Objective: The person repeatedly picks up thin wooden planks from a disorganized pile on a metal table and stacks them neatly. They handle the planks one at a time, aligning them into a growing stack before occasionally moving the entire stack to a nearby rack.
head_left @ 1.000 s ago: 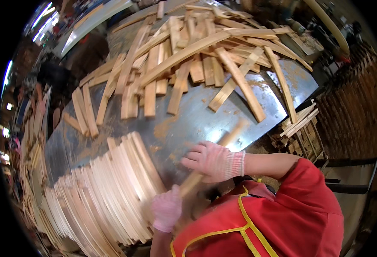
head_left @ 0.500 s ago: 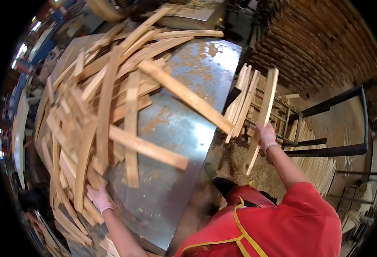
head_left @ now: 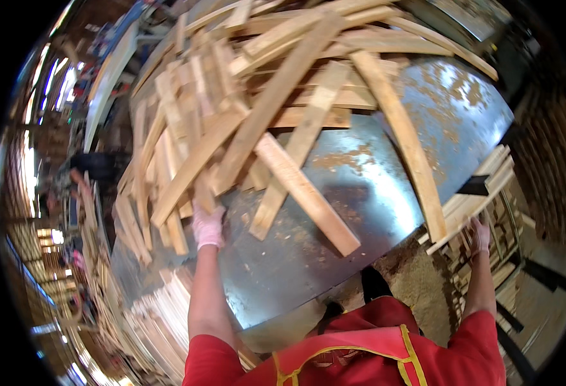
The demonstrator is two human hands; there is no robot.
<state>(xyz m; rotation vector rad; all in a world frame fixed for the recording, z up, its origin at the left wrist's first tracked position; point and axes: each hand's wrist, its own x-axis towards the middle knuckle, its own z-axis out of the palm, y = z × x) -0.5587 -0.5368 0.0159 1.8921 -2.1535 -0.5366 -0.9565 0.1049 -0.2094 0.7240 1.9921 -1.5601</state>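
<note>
A heap of loose wooden slats (head_left: 289,96) lies across the metal table (head_left: 276,276). My left hand (head_left: 207,226), in a pale pink glove, closes around the near end of a wooden slat (head_left: 202,190) at the heap's near side. To the right, beside the table's edge, my gloved right hand (head_left: 480,235) grips a wooden slat (head_left: 473,207) at the near side of a bundle of slats (head_left: 501,168) on a rack. Its fingertips are partly hidden by the wood. One long slat (head_left: 402,141) reaches from the heap to the table's right edge.
Black metal bars (head_left: 540,275) of the rack stick out at the right. A tall stack of boards (head_left: 556,167) stands beyond it. Many pale slats (head_left: 160,315) are stacked at the table's near left. Sawdust (head_left: 344,157) is scattered on the tabletop.
My right hand has brought its slat over to the bundle on the rack. The left hand stays at the heap and now holds a slat's end. The view has turned leftward.
</note>
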